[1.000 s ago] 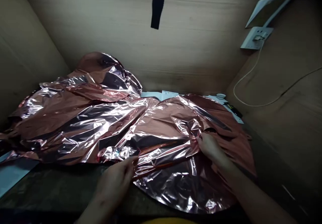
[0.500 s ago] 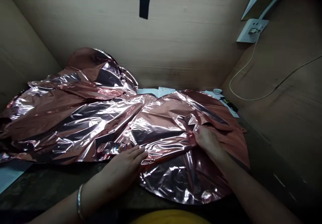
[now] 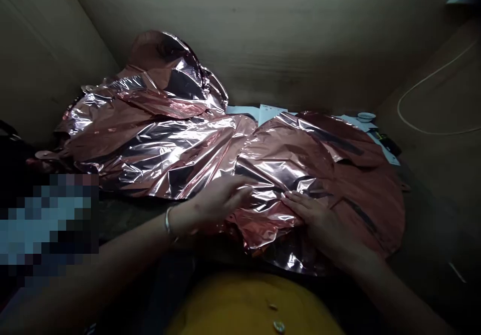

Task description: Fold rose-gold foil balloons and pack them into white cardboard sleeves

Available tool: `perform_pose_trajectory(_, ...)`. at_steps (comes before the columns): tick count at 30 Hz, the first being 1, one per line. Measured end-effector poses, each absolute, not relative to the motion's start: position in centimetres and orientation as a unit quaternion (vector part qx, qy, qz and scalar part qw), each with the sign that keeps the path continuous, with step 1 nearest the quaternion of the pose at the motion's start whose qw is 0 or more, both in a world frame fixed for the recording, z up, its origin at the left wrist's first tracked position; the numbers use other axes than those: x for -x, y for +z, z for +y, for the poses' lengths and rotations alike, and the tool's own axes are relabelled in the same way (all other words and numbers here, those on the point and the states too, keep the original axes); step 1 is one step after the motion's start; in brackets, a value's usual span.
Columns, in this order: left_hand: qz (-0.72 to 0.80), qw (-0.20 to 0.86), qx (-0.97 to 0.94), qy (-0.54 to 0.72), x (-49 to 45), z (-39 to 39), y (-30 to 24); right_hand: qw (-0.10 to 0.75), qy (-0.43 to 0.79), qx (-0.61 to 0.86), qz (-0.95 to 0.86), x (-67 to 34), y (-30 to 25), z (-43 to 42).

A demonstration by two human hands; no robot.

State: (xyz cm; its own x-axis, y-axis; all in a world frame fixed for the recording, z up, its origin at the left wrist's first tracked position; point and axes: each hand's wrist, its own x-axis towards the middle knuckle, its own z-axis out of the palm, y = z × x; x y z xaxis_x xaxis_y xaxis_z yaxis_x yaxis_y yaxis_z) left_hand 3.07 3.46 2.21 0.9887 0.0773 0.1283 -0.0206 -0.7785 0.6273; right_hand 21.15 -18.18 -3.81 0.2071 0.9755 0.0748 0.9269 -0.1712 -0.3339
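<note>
Shiny rose-gold foil balloons [image 3: 112,147], uninflated and crumpled, lie in a heap across the table. My left hand [image 3: 218,199] reaches over the near edge of the foil, fingers outstretched to the right. My right hand [image 3: 319,219] lies palm down on the right-hand balloon [image 3: 368,194], its fingers stretched flat at a wrinkled fold. Between the hands, a bunched part of the foil [image 3: 268,222] is turned over near the front edge. Neither hand grips anything that I can see.
Wooden panels [image 3: 300,49] enclose the back and sides. White papers [image 3: 270,113] stick out behind the foil. At the back right are a small round dish [image 3: 366,117], a black and yellow tool [image 3: 389,143] and a hanging white cable [image 3: 408,124]. A blurred-out patch covers the left.
My right hand has let go of the pinched foil and flattened on it. My left hand has moved up onto the foil. The front flap is now folded and bunched. The view has shifted.
</note>
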Motion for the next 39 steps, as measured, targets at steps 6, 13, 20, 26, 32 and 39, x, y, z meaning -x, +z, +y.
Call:
perform_pose_trajectory(6, -0.139, 0.254, -0.955, 0.068, -6.2, 6.8, -1.9, 0.166, 0.095, 0.724, -0.662, -22.2, -2.2, -20.7)
perform_pose_trajectory(13, -0.136, 0.264, -0.953, 0.060, -6.0, 6.6, -2.5, 0.194, 0.041, 0.709, -0.677, -21.4, -2.7, -21.7)
perform_pose_trajectory(20, -0.044, 0.423, -0.905, 0.004, -6.6, 8.8, -0.9, 0.355, 0.266, 0.739, -0.507, -24.3, -1.1, -18.8)
perform_pose_trajectory(26, 0.138, 0.503, -0.853, -0.014, -8.2, 10.6, -0.2, 0.457, 0.348, 0.778, -0.256, -28.0, -1.3, -14.7)
perform_pose_trajectory(32, 0.235, 0.475, -0.848, 0.010, -8.6, 9.0, -0.2, 0.427, 0.285, 0.811, -0.282, -28.0, -2.4, -16.1)
perform_pose_trajectory(39, 0.281, 0.320, -0.904, 0.040, -8.0, 7.5, -0.3, 0.128, 0.085, 0.927, -0.343, -26.2, -2.6, -16.0)
